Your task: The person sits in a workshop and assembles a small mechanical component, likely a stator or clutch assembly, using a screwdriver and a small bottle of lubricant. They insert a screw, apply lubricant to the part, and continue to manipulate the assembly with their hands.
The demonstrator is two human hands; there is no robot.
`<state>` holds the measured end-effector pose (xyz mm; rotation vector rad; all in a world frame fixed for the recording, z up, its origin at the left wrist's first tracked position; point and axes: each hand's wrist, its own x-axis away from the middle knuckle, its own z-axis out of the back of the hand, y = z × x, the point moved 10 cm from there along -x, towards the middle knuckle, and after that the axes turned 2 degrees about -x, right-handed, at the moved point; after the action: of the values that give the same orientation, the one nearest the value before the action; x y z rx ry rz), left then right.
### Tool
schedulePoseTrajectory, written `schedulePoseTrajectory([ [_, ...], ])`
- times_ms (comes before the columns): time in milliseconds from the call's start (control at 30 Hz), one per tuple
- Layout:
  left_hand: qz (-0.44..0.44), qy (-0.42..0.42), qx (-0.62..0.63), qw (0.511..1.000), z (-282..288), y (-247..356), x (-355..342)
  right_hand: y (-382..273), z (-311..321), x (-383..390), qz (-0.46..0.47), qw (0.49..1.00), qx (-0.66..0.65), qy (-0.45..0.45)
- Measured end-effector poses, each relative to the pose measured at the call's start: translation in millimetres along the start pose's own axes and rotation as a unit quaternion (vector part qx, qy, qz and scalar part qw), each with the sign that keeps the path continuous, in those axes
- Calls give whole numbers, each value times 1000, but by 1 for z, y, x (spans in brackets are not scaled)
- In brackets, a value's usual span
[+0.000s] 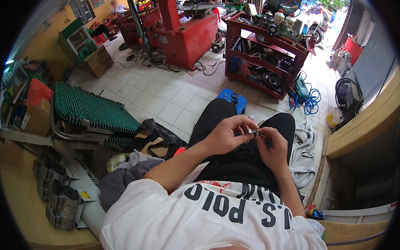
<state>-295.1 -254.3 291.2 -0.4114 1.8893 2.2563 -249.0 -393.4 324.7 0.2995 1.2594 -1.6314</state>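
Above my lap my two hands meet between the knees. My left hand [228, 135] is closed, its thumb and forefinger pinching a small light-coloured piece [252, 131]. My right hand [273, 148] faces it, fingers also closed, gripping a thin dark rod-like piece [261, 135] that touches or nearly touches the light one. Both pieces are too small to name. Under the hands are my dark trousers [214, 119]. Just beyond the knees a blue plastic stool [238, 101] has a dark object lying on it.
Ahead stands a red tool cart [266, 46] loaded with bottles and parts. Left of it is a red machine [185, 47]. A folded green woven cot [92, 108] lies to my left, grey cloth [303, 153] on the floor at right. Another person [118, 8] sits far left.
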Motion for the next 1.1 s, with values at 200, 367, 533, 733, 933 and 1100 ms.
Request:
schedulePoseTrajectory([
  [200, -15, 28, -6, 999, 3, 10, -2, -1, 1, -1, 4, 1000, -4, 3],
  [367, -78, 3, -30, 997, 7, 10, -2, -1, 0, -3, 12, 1000, -4, -4],
  [533, -41, 7, -26, 999, 2, 12, -8, 0, 4, -4, -6, 1000, -22, -10],
  [733, -12, 33, -34, 999, 1, -1, -7, 15, 3, 2, -33, 997, -74, 3],
  [933, 40, 38, 15, 998, -3, -12, -7, 14, 6, 3, -28, 998, -61, 7],
  [1100, 67, -18, 37, 997, -12, -18, -11, 14, 3, 5, -30, 997, -69, -6],
])
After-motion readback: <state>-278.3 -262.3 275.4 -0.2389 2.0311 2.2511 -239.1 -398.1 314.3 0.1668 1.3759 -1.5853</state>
